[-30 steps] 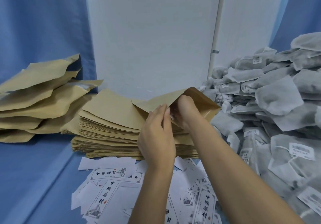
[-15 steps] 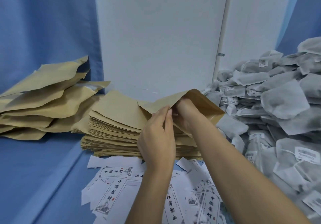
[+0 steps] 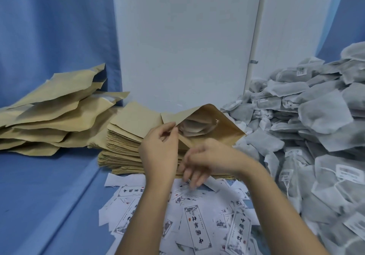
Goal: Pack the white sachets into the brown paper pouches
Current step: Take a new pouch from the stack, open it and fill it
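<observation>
Head view: my left grip pinches the brown paper pouch mouth wide atop the bench stack, a white sachet inside; right grip hangs released, empty.

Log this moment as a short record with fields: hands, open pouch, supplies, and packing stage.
left hand: left hand pinches the near edge of the open brown pouch, holding its mouth open
right hand: right hand is outside the pouch, fingers loose, blurred, holding nothing visible
pouch contents: white sachets visible inside
supplies: flat pouch stack beneath; sachet pile at right; printed paper labels in front
finished: filled pouches at left
stage: pouch loaded, not yet closed
</observation>
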Demonstrator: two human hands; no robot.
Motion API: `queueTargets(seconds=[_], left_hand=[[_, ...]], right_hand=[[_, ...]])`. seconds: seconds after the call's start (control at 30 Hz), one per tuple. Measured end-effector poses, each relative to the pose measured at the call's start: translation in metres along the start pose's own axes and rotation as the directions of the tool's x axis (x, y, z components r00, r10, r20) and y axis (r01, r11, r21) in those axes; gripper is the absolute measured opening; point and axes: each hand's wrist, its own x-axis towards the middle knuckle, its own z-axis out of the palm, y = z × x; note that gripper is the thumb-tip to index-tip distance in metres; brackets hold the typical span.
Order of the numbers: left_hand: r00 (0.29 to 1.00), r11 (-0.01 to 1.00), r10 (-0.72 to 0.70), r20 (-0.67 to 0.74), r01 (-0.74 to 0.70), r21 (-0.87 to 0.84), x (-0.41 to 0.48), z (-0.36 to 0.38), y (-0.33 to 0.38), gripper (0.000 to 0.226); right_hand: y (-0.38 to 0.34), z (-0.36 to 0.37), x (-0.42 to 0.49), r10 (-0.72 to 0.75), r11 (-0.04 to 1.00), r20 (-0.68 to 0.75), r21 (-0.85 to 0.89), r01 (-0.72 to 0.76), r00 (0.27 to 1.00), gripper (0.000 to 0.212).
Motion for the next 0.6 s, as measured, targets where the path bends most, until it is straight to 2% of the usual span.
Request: queueTargets(seconds=[0.03, 0.1, 0.17, 0.2, 0.3, 0.4, 0.53, 0.6], left_hand=[[1.000, 1.000, -0.017, 0.006, 0.017, 0.005, 0.002, -0.001, -0.001, 0.013], [0.999, 0.999, -0.037, 0.014, 0.038, -0.004, 0.004, -0.002, -0.002, 0.013], [0.999, 0.999, -0.043, 0.018, 0.043, -0.011, 0.005, -0.003, -0.004, 0.014], [0.999, 0.999, -0.044, 0.018, 0.044, -0.012, 0.006, -0.003, -0.005, 0.014], [0.999, 0.998, -0.054, 0.005, 0.054, -0.023, 0.008, -0.005, -0.007, 0.014], [0.998, 0.998, -0.060, 0.002, 0.060, -0.036, 0.010, -0.006, -0.008, 0.014], [0.998, 0.997, -0.065, 0.000, 0.065, -0.038, 0.010, -0.007, -0.009, 0.014], [0.998, 0.997, -0.062, 0.004, 0.063, -0.037, 0.009, -0.007, -0.009, 0.014]], right_hand=[[0.005, 0.004, 0.002, 0.051, 0.987, -0.017, -0.154, -0.053, 0.999, 0.021], [0.015, 0.014, 0.009, 0.057, 0.843, -0.125, -0.526, -0.115, 0.991, 0.018], [0.026, 0.027, 0.015, 0.028, 0.690, -0.186, -0.707, -0.153, 0.982, 0.017], [0.030, 0.033, 0.016, 0.027, 0.663, -0.193, -0.731, -0.163, 0.981, 0.018], [0.037, 0.043, 0.018, 0.019, 0.624, -0.165, -0.769, -0.140, 0.986, 0.043], [0.037, 0.043, 0.017, 0.037, 0.626, -0.146, -0.768, -0.137, 0.989, 0.045], [0.036, 0.038, 0.015, 0.019, 0.607, -0.210, -0.774, -0.178, 0.978, 0.047], [0.035, 0.035, 0.013, 0.024, 0.612, -0.199, -0.772, -0.171, 0.980, 0.050]])
